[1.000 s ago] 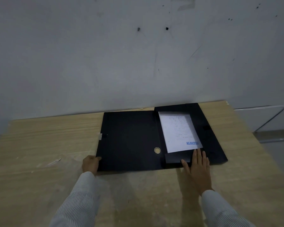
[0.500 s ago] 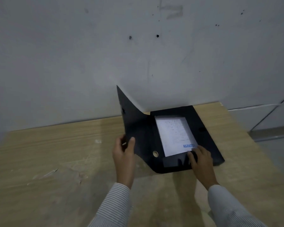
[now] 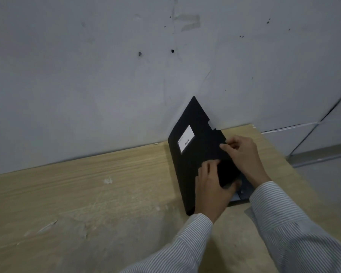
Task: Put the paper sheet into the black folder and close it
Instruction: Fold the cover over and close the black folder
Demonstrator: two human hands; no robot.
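From your head camera, your left hand reaches forward, its grip clamped on the near edge of the black folder cover, thumb on the underside. Your right hand pinches the cover's right edge, fingers curled together on it. The cover stands tilted over the base, long axis running away from you toward the wall, label facing up-left. The folder sits at the worktop far right; the paper sheet is hidden.

The black folder's cover hides its contents; label print unreadable.
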